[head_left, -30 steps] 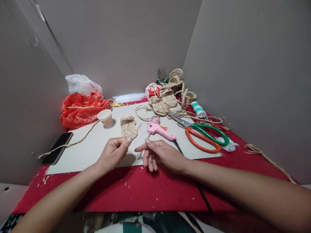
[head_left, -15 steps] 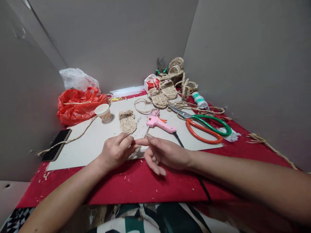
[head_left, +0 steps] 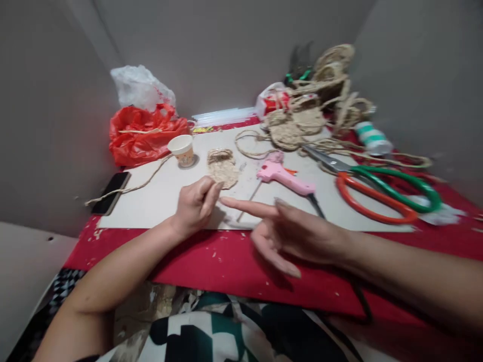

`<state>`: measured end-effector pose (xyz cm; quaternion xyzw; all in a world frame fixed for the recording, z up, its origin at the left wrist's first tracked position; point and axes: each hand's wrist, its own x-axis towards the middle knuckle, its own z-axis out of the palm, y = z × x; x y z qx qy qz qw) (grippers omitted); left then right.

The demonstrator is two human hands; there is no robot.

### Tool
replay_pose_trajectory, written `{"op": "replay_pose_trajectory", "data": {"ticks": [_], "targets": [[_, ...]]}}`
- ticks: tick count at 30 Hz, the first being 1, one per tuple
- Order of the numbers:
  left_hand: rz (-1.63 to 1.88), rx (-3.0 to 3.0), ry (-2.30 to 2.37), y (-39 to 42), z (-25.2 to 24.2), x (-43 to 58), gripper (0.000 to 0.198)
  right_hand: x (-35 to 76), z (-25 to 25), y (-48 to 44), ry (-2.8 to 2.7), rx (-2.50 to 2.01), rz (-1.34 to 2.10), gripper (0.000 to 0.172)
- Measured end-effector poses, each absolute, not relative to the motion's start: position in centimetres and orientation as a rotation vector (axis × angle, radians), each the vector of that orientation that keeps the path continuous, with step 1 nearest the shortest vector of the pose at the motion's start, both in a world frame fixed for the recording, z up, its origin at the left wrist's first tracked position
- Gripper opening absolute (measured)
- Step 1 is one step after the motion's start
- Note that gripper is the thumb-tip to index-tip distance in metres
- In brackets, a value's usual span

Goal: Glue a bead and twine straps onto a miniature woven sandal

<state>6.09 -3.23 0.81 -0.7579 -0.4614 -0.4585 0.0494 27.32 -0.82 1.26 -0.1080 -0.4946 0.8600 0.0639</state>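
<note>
My left hand [head_left: 196, 205] is closed, thumb against bent fingers, just in front of a small woven straw slipper [head_left: 223, 170] on the board. Anything pinched in it is too small or hidden to make out. My right hand [head_left: 298, 229] is open and empty, its index finger stretched toward the left fingertips with a narrow gap between them. Beyond that finger lies a pink glue gun [head_left: 289, 180] with its wire stand and black cord. Large scissors [head_left: 377, 193] with one green and one orange handle lie to the right, blades pointing away.
A pale board [head_left: 151, 208] covers part of the red cloth [head_left: 226, 261]. At the left are a paper cup [head_left: 181, 150], a red plastic bag [head_left: 143, 138] and a phone [head_left: 110, 193] with a straw cord across it. Finished slippers [head_left: 285, 129], rope coils [head_left: 334, 65] and pliers [head_left: 300, 65] stand behind.
The camera view has shifted, so the table things appear farther right. My left fingers, at my right index fingertip before, are now apart from it, and the left hand is more tightly closed.
</note>
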Motion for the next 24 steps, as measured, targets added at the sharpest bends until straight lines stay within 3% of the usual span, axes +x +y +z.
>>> {"op": "replay_pose_trajectory", "data": {"ticks": [2,6,10,19,21,22,24], "targets": [[-1.453,-2.358,-1.491,-3.5,0.5,6.0,0.038,27.6,1.3,-1.1,-1.449,-0.427,2.577,0.088],[-1.162,-2.586,-1.688,-4.4,0.3,6.3,0.029,28.0,0.0,-0.5,-1.432,-0.503,2.652,0.099],[-0.934,-2.699,-1.573,-4.7,-0.1,6.6,0.026,27.8,-1.2,-0.3,-1.448,-0.451,2.703,0.103],[-1.608,-2.038,-1.613,-2.5,1.5,2.8,0.03,27.8,1.9,-1.9,-1.718,-0.401,2.542,0.099],[-1.699,-1.76,-1.583,-1.1,2.2,0.9,0.016,27.8,2.2,-1.8,-1.796,-0.436,2.445,0.093],[-1.665,-1.722,-1.617,-0.3,2.4,0.0,0.026,27.7,2.2,-1.7,-1.835,-0.446,2.402,0.09],[-1.548,-1.75,-1.739,1.5,2.5,-1.7,0.071,27.6,2.2,-1.5,-1.923,-0.461,2.324,0.086]]}}
